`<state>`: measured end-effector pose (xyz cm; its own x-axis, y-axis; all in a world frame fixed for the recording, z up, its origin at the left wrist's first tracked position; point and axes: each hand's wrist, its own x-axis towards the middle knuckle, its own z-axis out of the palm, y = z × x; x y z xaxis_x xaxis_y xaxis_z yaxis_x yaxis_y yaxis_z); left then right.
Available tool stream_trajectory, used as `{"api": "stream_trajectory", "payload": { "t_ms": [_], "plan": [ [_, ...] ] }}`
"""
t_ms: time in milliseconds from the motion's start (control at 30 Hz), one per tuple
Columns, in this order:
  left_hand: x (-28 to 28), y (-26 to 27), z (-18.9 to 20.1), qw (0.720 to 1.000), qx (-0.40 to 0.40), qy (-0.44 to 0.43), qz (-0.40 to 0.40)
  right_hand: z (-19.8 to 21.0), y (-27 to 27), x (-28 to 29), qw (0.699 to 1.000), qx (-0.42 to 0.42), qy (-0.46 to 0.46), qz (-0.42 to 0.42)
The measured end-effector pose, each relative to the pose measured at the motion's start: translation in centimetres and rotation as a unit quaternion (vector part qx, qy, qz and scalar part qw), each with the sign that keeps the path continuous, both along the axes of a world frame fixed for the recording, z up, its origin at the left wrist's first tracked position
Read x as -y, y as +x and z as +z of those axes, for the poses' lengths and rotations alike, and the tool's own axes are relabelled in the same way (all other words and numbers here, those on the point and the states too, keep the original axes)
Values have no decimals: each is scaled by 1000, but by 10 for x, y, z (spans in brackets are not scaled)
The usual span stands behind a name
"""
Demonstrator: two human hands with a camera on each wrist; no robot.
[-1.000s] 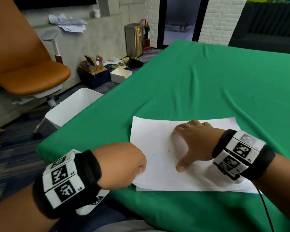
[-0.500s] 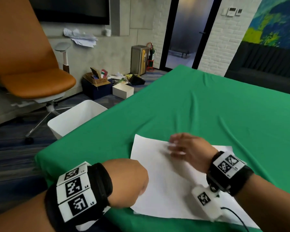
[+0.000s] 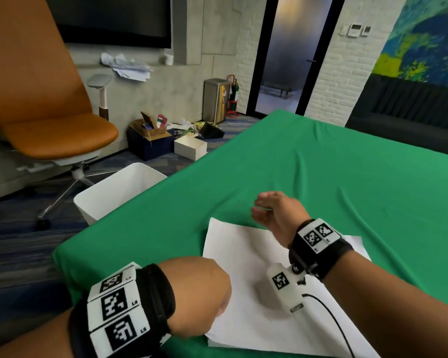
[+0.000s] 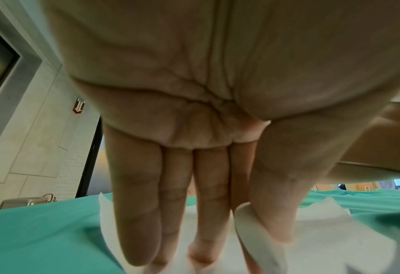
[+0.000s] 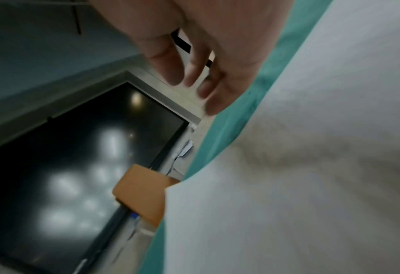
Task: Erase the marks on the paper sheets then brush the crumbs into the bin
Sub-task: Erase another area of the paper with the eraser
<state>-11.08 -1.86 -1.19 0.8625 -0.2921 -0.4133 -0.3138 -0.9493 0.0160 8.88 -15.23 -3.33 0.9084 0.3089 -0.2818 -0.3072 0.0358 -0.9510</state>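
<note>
The paper sheets (image 3: 246, 277) at the table's near edge look clean. The left hand (image 3: 199, 293) pinches an eraser (image 4: 252, 239); the right hand (image 3: 274, 210) hovers, relaxed and empty. Brushing crumbs toward the white bin (image 3: 119, 189) likely remains.

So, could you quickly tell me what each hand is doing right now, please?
Left hand: pinching the eraser on the paper sheets.
Right hand: open, loosely curled, empty, raised.
</note>
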Motion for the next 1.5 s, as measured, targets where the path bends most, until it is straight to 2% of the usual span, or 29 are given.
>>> {"api": "stream_trajectory", "payload": {
  "t_ms": [33,100,133,167,200,233,267,300,367,400,467,500,533,567,600,667,700,733,767,967,1100,1167,1233,1367,1500],
  "plan": [
    [0,0,1,1000,-2,-2,0,0,-10,1,995,-54,37,76],
    [-1,-1,3,1000,-6,-3,1,-4,-34,3,944,-156,49,287],
    [-1,-1,4,1000,-4,-3,0,-8,-39,2,924,-166,35,344],
    [-2,-1,5,1000,-2,-2,-2,-10,-34,-1,930,-166,19,327],
    [-3,-1,6,1000,2,-5,1,-12,-25,-5,957,-144,6,253],
    [-4,-1,6,1000,1,-9,9,-10,-12,-8,984,-86,-24,152],
    [-4,0,6,1000,-6,-17,17,-7,0,-8,993,12,-94,69],
    [-4,1,6,999,-15,-29,23,-1,8,-5,978,106,-174,47],
    [-4,1,8,997,-27,-62,32,9,4,5,921,206,-307,124],
    [-5,2,10,996,-27,-78,35,14,-5,12,868,237,-386,203],
    [-9,4,14,992,-27,-116,44,21,-27,24,724,271,-534,342],
    [-12,8,17,987,-28,-146,57,20,-36,28,674,279,-574,373],
    [-17,13,20,979,-28,-187,80,18,-42,31,649,292,-592,379],
    [-21,19,22,961,-26,-247,120,14,-45,33,641,301,-596,378],
    [-26,27,24,929,-25,-326,174,10,-47,35,641,304,-596,378],
    [-35,46,23,844,3,-460,277,7,-45,37,631,304,-610,372],
    [-37,57,21,814,25,-489,312,8,-45,37,626,297,-618,370],
    [-38,68,16,800,40,-495,337,11,-46,37,624,288,-624,372],
    [-39,79,10,798,44,-488,352,12,-46,37,623,280,-629,373],
    [-26,116,-15,866,-25,-378,328,15,-46,38,619,252,-636,385],
    [-6,116,-15,930,-27,-283,232,16,-45,38,604,241,-643,404],
    [-4,122,-12,950,-14,-235,205,18,-44,40,602,241,-643,407],
    [-7,130,-9,963,-13,-191,191,17,-44,40,598,235,-646,412],
    [-11,141,-8,970,-24,-156,186,14,-42,38,595,230,-649,416],
    [-17,160,-8,973,46,-117,195,14,-42,39,598,233,-647,412]
  ]
}}
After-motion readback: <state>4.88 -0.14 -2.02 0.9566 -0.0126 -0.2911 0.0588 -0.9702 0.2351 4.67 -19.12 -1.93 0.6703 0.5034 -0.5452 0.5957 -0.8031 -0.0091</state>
